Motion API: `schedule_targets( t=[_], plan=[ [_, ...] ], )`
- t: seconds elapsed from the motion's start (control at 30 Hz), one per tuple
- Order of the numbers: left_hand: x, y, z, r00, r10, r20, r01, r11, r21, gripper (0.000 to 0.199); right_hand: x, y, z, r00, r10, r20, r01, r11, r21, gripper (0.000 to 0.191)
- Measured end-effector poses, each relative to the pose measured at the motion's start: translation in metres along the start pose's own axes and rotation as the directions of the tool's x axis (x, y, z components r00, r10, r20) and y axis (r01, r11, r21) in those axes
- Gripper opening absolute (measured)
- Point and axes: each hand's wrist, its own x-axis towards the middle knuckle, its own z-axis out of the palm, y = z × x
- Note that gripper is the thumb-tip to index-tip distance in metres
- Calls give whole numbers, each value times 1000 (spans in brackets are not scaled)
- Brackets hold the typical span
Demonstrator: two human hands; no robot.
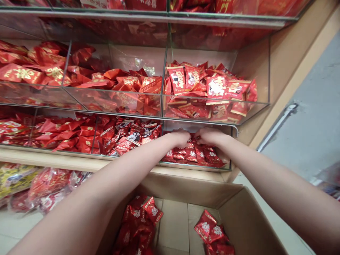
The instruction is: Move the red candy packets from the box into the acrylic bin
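Note:
Both my hands reach into the lower right compartment of the shelf, in among small red foil candy packets (191, 154) printed with white characters. My left hand (182, 138) has its fingers curled down on the packets at the compartment's middle. Close beside it, my right hand (208, 136) is also closed, its fingertips on red packets between the two hands. Exactly how many packets each hand grips is hidden. Below my arms stands an open cardboard box (183, 186). Matching packets lie inside it, a larger pile (138, 226) at left and a smaller pile (214, 233) at right.
Clear dividers split the shelf into bins of red-wrapped sweets (130, 85). A transparent front panel (212, 113) of the upper bin overhangs my hands. Bagged sweets (50, 184) lie beneath the shelf at left. A wooden side panel (289, 71) and grey wall (313, 106) bound the right.

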Motion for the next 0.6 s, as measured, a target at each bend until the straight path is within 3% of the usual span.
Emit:
schedule_targets(
  t=[0.27,0.47,0.6],
  plan=[
    [18,8,2,997,63,-48,-63,998,-14,46,-12,-4,9,988,143,55,-137,984,-111,48],
    [21,10,2,995,83,-47,-83,997,6,35,-11,-6,11,982,184,43,-176,974,-144,28],
    [24,8,2,993,101,-58,-101,995,-3,28,-7,-5,12,982,186,18,-182,974,-135,26]
  ],
)
